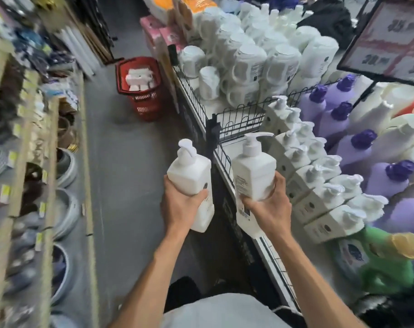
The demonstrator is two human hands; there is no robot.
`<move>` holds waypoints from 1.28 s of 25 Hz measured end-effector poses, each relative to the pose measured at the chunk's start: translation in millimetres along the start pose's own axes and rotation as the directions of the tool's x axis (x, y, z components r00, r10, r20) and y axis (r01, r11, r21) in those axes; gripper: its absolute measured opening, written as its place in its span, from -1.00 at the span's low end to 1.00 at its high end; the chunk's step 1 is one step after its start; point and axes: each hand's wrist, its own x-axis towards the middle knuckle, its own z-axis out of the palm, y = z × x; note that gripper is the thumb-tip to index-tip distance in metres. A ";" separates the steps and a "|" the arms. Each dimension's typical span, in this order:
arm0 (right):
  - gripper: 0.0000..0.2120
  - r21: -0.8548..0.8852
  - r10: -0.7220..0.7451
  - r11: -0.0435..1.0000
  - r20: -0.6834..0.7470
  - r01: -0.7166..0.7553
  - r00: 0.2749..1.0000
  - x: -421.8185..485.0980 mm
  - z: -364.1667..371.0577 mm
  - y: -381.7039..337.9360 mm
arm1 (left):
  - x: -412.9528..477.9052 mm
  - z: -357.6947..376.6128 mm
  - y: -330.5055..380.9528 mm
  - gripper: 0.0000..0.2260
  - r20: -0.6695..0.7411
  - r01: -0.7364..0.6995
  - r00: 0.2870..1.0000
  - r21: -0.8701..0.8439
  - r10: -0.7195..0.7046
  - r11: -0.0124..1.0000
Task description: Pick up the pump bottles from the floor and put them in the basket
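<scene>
A: Floor?
B: Grey concrete aisle floor (pixel 120 162) noted. A red plastic shopping basket (pixel 139 100) is stood on it, beside the display table's foot.
A: Table top?
B: White-edged display table (pixel 264 240), parted by black wire dividers (pixel 239 117). White handled plastic jugs (pixel 251 62) are stacked in the far bay. Rows of white square pump bottles (pixel 319 192), purple dark-capped bottles (pixel 354 150) and a green plastic jug (pixel 386 268) are laid in the near bay.
A: Left?
B: Blurred wooden shelving (pixel 23 143); round bowls (pixel 66 166) are made out.

Grips a white pump bottle (pixel 189 172) in the left hand (pixel 182 204), a second pump bottle (pixel 254 172) in the right hand (pixel 271 205); faces a red basket (pixel 145 107) far along the floor (pixel 120 185).
</scene>
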 end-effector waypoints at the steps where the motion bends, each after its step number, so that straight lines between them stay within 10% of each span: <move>1: -0.20 0.004 0.003 1.000 0.017 -0.003 1.000 7.9 7.0 -3.7 | 7.8 -4.5 -1.7 -0.38 -0.030 0.018 0.999 0.002 -0.018 1.000; 32: -0.25 -0.006 0.032 0.999 0.243 -0.031 0.970 268.3 333.4 -217.2 | 411.1 -139.6 -19.1 -0.35 -0.246 0.210 0.939 -0.141 -0.240 0.967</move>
